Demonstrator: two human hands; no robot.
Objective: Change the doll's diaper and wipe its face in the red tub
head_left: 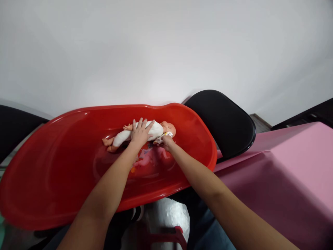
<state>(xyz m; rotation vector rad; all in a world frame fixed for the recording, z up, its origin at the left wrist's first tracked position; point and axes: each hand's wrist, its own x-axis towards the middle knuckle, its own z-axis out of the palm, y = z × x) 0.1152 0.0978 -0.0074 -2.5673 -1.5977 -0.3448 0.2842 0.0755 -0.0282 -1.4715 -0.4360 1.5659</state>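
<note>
Left hand [141, 133]: spread on doll [156, 129] torso
Right hand [167, 141]: pinching white cloth [169, 134]
Doll: under left hand, head just far of right

The doll [156, 129] lay in the tub [65, 159], head toward the tub's right end, feet toward its left. Behind the tub stood the wall [156, 52]; at its right end, a chair [221, 121], then the table [301, 163] farther right.

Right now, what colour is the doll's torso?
The doll's torso is white, showing best in the head view.
</note>
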